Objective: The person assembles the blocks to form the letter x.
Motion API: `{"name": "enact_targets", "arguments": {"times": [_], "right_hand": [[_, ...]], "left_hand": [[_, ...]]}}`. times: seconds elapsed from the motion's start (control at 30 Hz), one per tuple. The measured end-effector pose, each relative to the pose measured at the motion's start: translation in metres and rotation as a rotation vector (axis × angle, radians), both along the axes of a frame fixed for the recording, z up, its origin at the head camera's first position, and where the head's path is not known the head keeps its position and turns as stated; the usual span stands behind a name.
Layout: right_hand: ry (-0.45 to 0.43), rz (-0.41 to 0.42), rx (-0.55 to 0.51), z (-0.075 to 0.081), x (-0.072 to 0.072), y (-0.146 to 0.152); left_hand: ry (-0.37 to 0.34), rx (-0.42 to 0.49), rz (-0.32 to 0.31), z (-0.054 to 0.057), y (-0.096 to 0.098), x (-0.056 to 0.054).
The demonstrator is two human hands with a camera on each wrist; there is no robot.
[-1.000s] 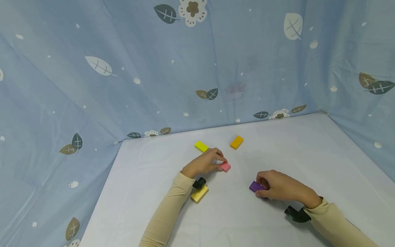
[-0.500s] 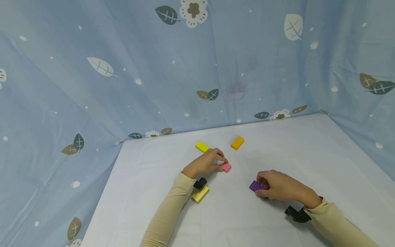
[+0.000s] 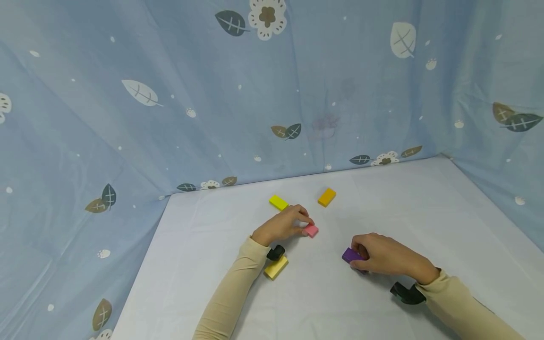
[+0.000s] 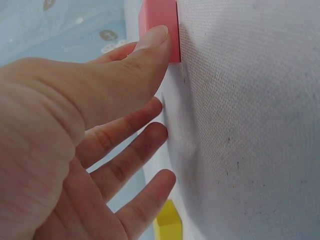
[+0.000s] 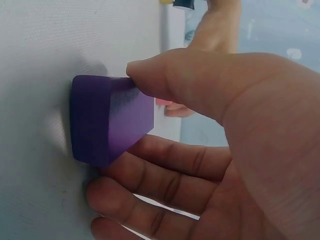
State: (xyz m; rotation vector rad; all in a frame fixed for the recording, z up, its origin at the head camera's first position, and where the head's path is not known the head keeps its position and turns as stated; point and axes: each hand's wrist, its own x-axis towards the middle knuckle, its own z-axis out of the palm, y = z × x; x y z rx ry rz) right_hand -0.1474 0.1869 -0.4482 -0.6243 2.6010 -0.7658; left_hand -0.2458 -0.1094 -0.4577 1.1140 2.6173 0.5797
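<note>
My left hand (image 3: pixel 282 224) pinches a small pink block (image 3: pixel 312 230) near the middle of the white table. In the left wrist view, the thumb lies on the pink block (image 4: pixel 160 15) and the other fingers are spread below it. To the right and nearer to me, my right hand (image 3: pixel 384 254) grips a purple block (image 3: pixel 352 255). Seen from the right wrist, the thumb is on one edge of the purple block (image 5: pixel 115 115) and fingers are at the opposite edge. I cannot tell whether the purple block touches the cloth.
A pale yellow block (image 3: pixel 276 267) lies beside the left wrist's black band (image 3: pixel 276 252). Behind the left hand is a bright yellow block (image 3: pixel 278 202), with an orange block (image 3: pixel 327 197) to its right. A blue patterned curtain (image 3: pixel 204 118) borders the white table (image 3: pixel 191 264).
My right hand and the purple block have shifted very slightly left. The left hand keeps its hold on the pink block, and the other blocks stay where they were.
</note>
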Motion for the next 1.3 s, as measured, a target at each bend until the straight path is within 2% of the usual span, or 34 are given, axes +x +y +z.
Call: {"name": "enact_targets", "arguments": {"times": [0.93, 1.3], "right_hand": [[0.013, -0.013, -0.007, 0.003, -0.008, -0.008], [0.027, -0.011, -0.001, 0.003, -0.011, -0.009]], "left_hand": [[-0.008, -0.013, 0.019, -0.001, 0.001, 0.001], [0.007, -0.017, 0.008, -0.002, 0.000, -0.001]]}}
